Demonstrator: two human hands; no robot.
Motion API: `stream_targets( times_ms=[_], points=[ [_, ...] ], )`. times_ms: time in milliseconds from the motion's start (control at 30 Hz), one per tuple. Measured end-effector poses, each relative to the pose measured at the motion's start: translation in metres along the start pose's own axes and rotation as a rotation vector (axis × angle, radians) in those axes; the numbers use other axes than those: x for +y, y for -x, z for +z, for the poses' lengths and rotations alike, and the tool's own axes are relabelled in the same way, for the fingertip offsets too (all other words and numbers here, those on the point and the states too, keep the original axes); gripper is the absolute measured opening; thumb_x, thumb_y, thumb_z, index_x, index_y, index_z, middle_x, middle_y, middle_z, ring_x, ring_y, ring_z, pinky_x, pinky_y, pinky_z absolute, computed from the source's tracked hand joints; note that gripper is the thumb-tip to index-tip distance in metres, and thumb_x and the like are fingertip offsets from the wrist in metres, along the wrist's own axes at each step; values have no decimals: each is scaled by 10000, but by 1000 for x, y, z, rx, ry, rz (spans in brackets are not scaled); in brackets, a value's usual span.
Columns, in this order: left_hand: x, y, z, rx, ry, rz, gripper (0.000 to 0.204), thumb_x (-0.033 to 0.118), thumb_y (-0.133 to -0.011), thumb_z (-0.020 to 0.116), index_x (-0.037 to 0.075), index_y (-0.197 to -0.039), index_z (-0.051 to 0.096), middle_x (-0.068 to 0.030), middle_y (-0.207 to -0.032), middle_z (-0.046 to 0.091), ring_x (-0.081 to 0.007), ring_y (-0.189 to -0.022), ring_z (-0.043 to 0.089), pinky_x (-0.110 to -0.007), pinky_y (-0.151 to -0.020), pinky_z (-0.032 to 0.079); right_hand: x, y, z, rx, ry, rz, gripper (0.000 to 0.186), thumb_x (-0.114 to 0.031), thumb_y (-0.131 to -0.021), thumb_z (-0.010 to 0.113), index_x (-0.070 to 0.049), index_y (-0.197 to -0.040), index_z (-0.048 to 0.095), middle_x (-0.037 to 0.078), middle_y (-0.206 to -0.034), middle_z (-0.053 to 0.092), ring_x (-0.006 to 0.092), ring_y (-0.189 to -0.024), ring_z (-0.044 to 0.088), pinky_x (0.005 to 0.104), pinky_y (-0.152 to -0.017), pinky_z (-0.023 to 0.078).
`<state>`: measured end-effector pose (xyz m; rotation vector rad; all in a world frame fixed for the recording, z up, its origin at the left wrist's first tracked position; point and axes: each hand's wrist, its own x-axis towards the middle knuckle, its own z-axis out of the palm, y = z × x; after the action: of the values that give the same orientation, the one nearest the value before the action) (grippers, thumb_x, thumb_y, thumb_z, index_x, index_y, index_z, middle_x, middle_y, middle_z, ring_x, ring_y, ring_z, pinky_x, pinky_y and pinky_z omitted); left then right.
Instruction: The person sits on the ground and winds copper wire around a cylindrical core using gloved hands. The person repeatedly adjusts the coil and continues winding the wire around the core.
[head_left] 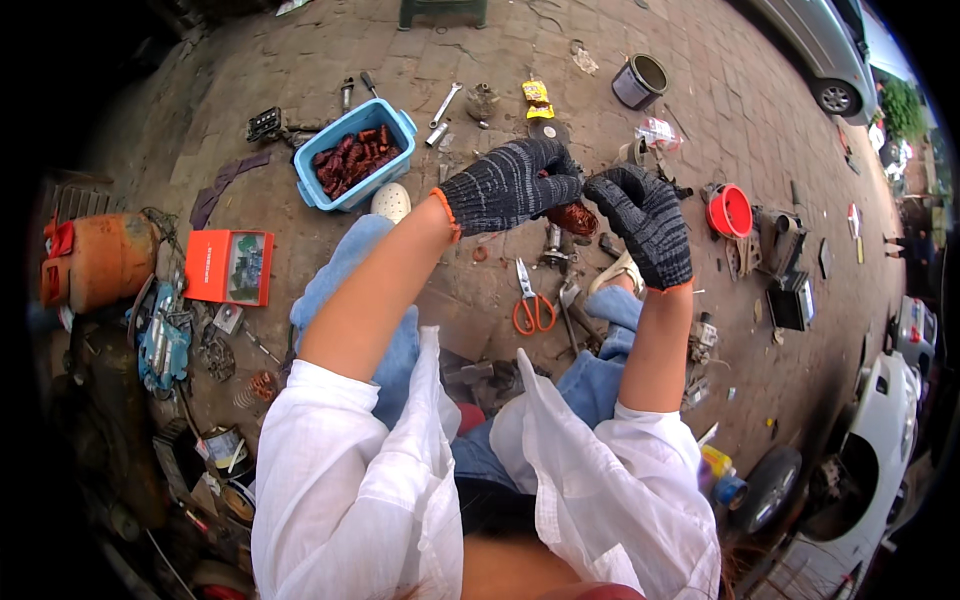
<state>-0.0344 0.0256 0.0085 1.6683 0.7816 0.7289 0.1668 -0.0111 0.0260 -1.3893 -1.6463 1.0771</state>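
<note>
1. Wire bundle (573,217), coppery red, hangs beneath the left hand's fingers, to the right of the blue tub and slightly nearer the person than it.
2. Left hand (515,185), in a dark grey knit glove with an orange cuff, is clamped on the bundle, right of the tub.
3. Right hand (640,222), gloved alike, is farther right of the tub. Its fingers bend in close beside the left hand's fingertips; I cannot tell whether they pinch a strand.
4. Blue tub (392,173) contains more coppery coils (358,160), dark red-brown and heaped together.
5. Pale shoe (391,203) stands just beside the tub's near right corner.
6. Spanner (446,104) lies just right of the tub; a yellow packet (537,95) is farther right.
7. Scissors (527,293) with orange handles lie right of the tub and nearer the person.
8. Red-orange box (208,265) sits left of the tub, nearer the person.
9. Red bowl (711,213) is well apart from the tub, far right.
</note>
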Motion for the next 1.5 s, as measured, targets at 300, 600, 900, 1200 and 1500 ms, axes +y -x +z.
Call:
stream_targets(
  times_ms=[300,600,900,1200,1500],
  points=[
    [-19,-13,26,692,-354,175,106,97,-799,596,13,-862,576,-130,-800,583,-227,-711,575,-325,-651,466,4,14,66,280,-280,-141,383,-37,-834,534,5,-1194,410,137,-1009,538,190,-865,575,297,-773,459],
    [-28,-14,48,582,181,229,170,75,-785,607,0,-933,572,-126,-911,583,-225,-819,572,-313,-712,473,20,1,65,461,-1423,257,371,-331,-914,418,-17,-1107,461,146,-1111,517,271,-1091,470,414,-915,409],
    [-31,-13,25,157,-518,651,422,64,-694,711,24,-1084,554,-98,-1001,601,-182,-892,602,-291,-760,513,16,-16,9,359,-1774,188,590,-545,-803,480,14,-987,526,180,-1033,561,313,-979,509,488,-946,361],
    [1,-5,27,-166,365,-194,318,259,-843,590,21,-1053,586,-58,-874,624,-128,-726,605,-243,-601,511,20,-4,-3,-243,-1613,-177,613,-565,-812,463,-39,-1115,538,160,-1145,546,325,-1006,527,504,-990,305],
    [2,-7,16,-193,603,-207,388,289,-840,592,43,-1132,523,-86,-1029,568,-186,-918,587,-299,-708,532,7,8,-7,42,-1240,-497,616,-557,-830,451,-41,-1163,502,145,-1166,534,323,-1078,498,499,-983,327]
  ],
)
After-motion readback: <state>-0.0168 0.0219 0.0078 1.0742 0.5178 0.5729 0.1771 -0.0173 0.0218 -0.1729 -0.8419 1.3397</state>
